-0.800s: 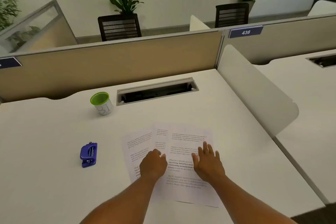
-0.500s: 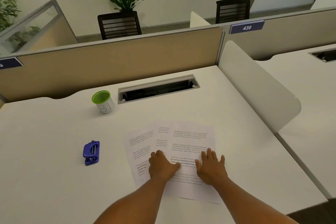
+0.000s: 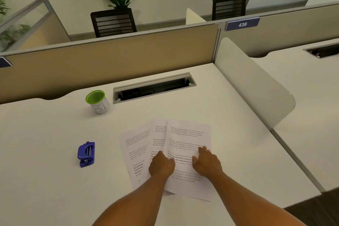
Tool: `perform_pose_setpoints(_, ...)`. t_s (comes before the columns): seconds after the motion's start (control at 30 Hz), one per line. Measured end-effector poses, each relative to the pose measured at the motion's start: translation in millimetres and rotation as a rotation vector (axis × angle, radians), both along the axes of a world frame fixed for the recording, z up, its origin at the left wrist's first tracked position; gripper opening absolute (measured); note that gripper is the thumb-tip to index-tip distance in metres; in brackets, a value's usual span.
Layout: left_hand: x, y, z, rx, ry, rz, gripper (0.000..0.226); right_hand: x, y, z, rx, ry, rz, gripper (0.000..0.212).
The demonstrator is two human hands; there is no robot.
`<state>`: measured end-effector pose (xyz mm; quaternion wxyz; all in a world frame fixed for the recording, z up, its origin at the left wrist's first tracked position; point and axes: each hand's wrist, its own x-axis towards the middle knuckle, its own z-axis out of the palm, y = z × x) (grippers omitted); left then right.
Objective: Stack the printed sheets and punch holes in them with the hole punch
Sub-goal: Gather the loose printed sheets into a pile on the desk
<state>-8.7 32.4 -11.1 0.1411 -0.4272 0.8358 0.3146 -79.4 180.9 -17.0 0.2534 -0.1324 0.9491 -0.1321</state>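
Both hands rest on the fanned printed sheets (image 3: 185, 137) near the white desk's (image 3: 45, 134) front, left hand (image 3: 161, 166) curled, right hand (image 3: 206, 163) flatter, neither clearly gripping, with the blue hole punch (image 3: 86, 153) lying apart to the left and a green-rimmed cup (image 3: 98, 102) farther back.

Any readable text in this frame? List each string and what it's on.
"436": blue sign on the partition.
"B1", handwritten, a tentative reading: white cup with green rim.
Printed sheets: only fragments legible, e.g. "way of living"; body text too small.
Blue sign at far left: cut off, unreadable.
Hole punch: none visible.
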Motion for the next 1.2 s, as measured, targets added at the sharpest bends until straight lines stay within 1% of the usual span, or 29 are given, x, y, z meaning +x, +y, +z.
perform_pose_setpoints(0.07,-2.4,-5.1,-0.5,0.078,0.073,0.035,0.047,-3.1,0.4,7.1,-0.161,0.002,-0.191,0.045)
perform_pose_setpoints(0.13,-4.7,-11.3,0.0,0.248,0.178,0.141,0.046,-9.9,0.9,13.3,-0.274,0.022,-0.384,0.042)
perform_pose_setpoints(0.2,-5.2,-16.7,0.8,0.476,0.291,0.293,0.040,-18.2,2.4,17.2,-0.331,0.014,-0.543,0.048)
perform_pose_setpoints(0.27,-3.6,-21.5,4.8,0.666,0.331,0.395,0.032,-25.0,4.3,19.5,-0.384,-0.040,-0.661,0.059)
perform_pose_setpoints(0.33,-1.1,-28.2,8.3,0.778,0.329,0.403,0.028,-32.8,5.4,20.6,-0.430,-0.153,-0.755,0.072)
perform_pose_setpoints(0.37,-0.2,-32.2,8.9,0.808,0.331,0.405,0.028,-36.7,6.6,21.7,-0.446,-0.221,-0.788,0.072)
perform_pose_setpoints(0.4,0.4,-36.6,8.4,0.831,0.336,0.412,0.029,-41.1,8.7,21.3,-0.494,-0.280,-0.817,0.062)
perform_pose_setpoints(0.47,2.1,-44.7,6.4,0.858,0.341,0.419,0.031,-48.6,14.3,18.3,-0.618,-0.409,-0.915,0.030)
perform_pose_setpoints(0.5,3.1,-47.9,5.7,0.861,0.339,0.412,0.032,-50.7,16.7,17.2,-0.645,-0.464,-0.952,0.024)
perform_pose_setpoints(0.57,4.5,-51.6,4.6,0.835,0.338,0.394,0.034,-54.0,18.4,14.1,-0.691,-0.555,-0.954,0.019)
perform_pose_setpoints(0.6,5.0,-52.1,4.0,0.796,0.340,0.389,0.036,-54.1,16.8,13.3,-0.702,-0.578,-0.935,0.016)
perform_pose_setpoints(0.63,4.9,-52.5,2.6,0.711,0.333,0.376,0.036,-53.2,13.9,13.6,-0.691,-0.571,-0.911,0.014)
perform_pose_setpoints(0.67,4.5,-52.4,0.4,0.573,0.310,0.354,0.036,-52.7,10.9,13.1,-0.664,-0.521,-0.865,0.011)
perform_pose_setpoints(0.73,4.7,-52.0,-3.8,0.266,0.244,0.346,0.045,-50.5,8.8,13.7,-0.517,-0.320,-0.680,0.003)
perform_pose_setpoints(0.8,8.6,-49.8,-5.1,0.037,0.151,0.335,0.065,-48.0,10.1,15.3,-0.392,-0.163,-0.552,0.012)
perform_pose_setpoints(0.87,13.3,-46.7,-6.8,-0.099,0.051,0.277,0.082,-46.8,14.0,14.9,-0.353,-0.113,-0.519,0.018)
perform_pose_setpoints(0.93,16.9,-43.1,-9.1,-0.166,-0.028,0.240,0.094,-47.7,16.0,13.7,-0.351,-0.098,-0.544,0.020)
perform_pose_setpoints(1.0,19.0,-40.9,-10.8,-0.209,-0.065,0.217,0.100,-47.6,17.6,12.5,-0.342,-0.091,-0.545,0.019)
perform_pose_setpoints(1.07,19.6,-40.2,-11.4,-0.207,-0.051,0.216,0.100,-47.2,18.8,11.2,-0.349,-0.079,-0.562,0.020)
perform_pose_setpoints(1.2,20.2,-40.5,-10.2,-0.122,0.017,0.246,0.095,-44.1,19.1,11.6,-0.358,-0.065,-0.584,0.024)
